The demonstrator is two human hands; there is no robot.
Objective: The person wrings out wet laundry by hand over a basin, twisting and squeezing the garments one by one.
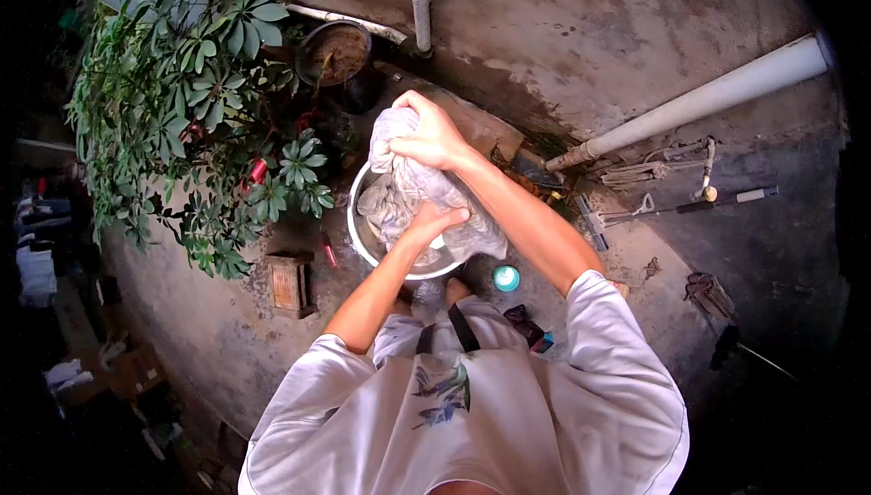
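A wet, greyish cloth (435, 188) hangs bunched between my two hands over a round white-rimmed basin (359, 239). My right hand (428, 137) grips its upper end, fingers wrapped round the fabric. Lower down, my left hand (430, 223) is closed on the same cloth, with the thumb pointing right. The cloth's lower right part drapes over the basin's right rim. More crumpled grey fabric (386, 207) lies in the basin, to the left of the held cloth. My forearms hide part of the basin.
A small wooden stool (289, 285) and a red object (328, 248) are left of the basin. A turquoise-and-white round container (506, 278) sits near my feet. Leafy plants (209, 87) and a pot (336, 55) stand beyond, left; a white pipe (699, 100) leans at right.
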